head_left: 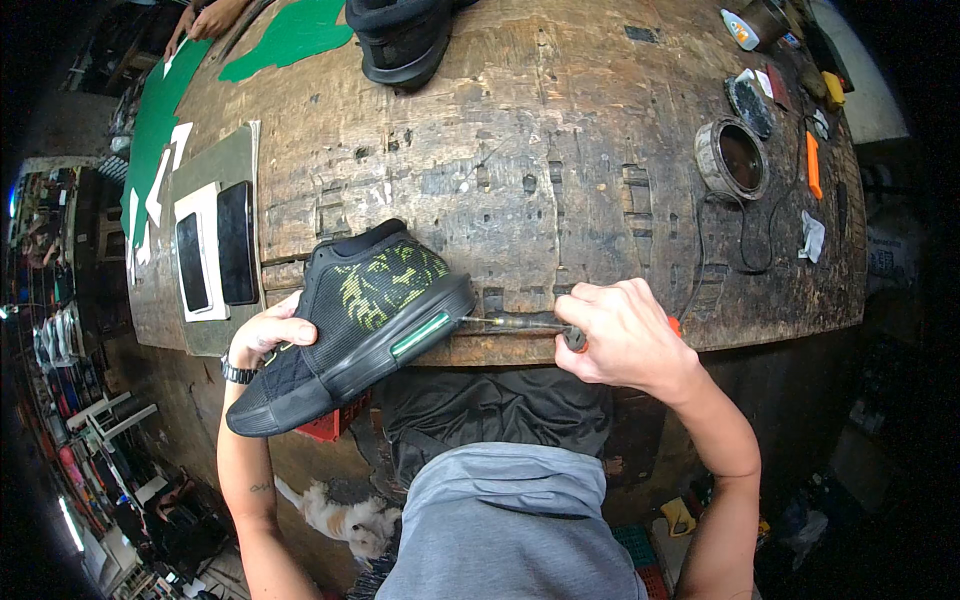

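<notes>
My left hand [272, 328] grips a black sneaker [345, 335] by its upper, with the thumb over the laces. The shoe is tilted, its toe toward me over the bench edge and its heel up to the right. Its side has yellow-green patterning, and a green strip shows in the sole window. My right hand [632, 332] is closed around a slim tool that looks like a soldering iron [515, 322]. Its thin metal shaft points left, and the tip meets the heel end of the sole. Whether the tip enters the sole I cannot tell.
Phones [237, 243] lie on a board at left, near green sheet material [160, 130]. Another black shoe [405, 45] stands at the far side. A round tin [731, 158], a loose cord and an orange-handled tool [813, 165] are at right. Another person's hands [212, 18] are far left.
</notes>
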`<move>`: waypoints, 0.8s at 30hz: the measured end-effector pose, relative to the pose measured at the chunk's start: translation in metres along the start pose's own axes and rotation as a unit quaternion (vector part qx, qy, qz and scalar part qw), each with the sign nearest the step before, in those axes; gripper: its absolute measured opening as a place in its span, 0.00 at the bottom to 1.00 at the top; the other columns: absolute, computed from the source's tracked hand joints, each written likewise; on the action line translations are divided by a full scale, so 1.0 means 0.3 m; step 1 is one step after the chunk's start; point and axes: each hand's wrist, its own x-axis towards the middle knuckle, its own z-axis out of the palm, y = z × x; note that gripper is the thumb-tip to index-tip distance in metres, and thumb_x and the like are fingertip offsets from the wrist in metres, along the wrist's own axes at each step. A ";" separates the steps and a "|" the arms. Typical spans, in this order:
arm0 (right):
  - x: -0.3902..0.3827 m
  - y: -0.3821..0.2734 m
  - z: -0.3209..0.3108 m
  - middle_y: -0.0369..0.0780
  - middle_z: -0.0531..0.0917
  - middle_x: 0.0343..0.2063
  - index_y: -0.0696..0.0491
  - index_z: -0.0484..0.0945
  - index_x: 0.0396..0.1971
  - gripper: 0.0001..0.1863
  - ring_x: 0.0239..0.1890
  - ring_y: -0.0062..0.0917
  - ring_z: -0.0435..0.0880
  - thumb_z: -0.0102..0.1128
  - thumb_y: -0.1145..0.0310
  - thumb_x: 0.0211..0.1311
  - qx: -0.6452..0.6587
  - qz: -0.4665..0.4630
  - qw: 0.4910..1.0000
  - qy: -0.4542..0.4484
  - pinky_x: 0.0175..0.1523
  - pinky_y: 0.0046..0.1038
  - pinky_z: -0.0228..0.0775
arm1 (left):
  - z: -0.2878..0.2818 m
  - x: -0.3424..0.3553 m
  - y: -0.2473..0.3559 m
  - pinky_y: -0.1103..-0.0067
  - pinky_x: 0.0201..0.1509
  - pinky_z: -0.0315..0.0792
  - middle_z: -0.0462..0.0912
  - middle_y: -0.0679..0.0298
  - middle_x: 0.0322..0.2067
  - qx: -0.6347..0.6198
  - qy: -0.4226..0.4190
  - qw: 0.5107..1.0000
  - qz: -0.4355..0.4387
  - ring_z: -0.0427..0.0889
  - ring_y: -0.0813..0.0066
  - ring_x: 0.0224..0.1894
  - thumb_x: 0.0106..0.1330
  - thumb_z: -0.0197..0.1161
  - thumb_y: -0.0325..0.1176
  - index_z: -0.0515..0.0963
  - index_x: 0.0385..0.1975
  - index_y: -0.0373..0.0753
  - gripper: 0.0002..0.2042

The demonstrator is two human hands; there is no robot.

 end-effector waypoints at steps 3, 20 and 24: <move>0.001 0.002 -0.006 0.44 0.80 0.23 0.55 0.75 0.25 0.12 0.24 0.45 0.83 0.68 0.64 0.50 -0.002 0.003 1.000 -0.012 0.31 0.45 0.74 | 0.004 -0.002 -0.003 0.75 0.63 0.75 0.82 0.56 0.58 -0.005 -0.004 1.000 0.002 0.83 0.70 0.56 0.56 0.76 0.27 0.65 0.71 0.31 0.40; 0.030 -0.045 -0.027 0.47 0.86 0.35 0.50 0.76 0.58 0.33 0.40 0.48 0.86 0.76 0.58 0.50 0.235 0.107 0.966 -0.013 0.49 0.41 0.76 | 0.090 -0.015 0.059 0.73 0.67 0.70 0.81 0.59 0.60 0.159 -0.038 0.986 0.037 0.78 0.72 0.60 0.52 0.83 0.34 0.70 0.67 0.29 0.41; 0.064 -0.051 -0.007 0.47 0.86 0.42 0.56 0.77 0.57 0.38 0.46 0.38 0.88 0.82 0.64 0.43 0.316 0.002 0.946 0.078 0.57 0.35 0.76 | 0.147 0.008 0.148 0.71 0.70 0.68 0.78 0.56 0.63 0.246 -0.172 0.954 -0.010 0.75 0.70 0.63 0.52 0.84 0.34 0.66 0.70 0.29 0.45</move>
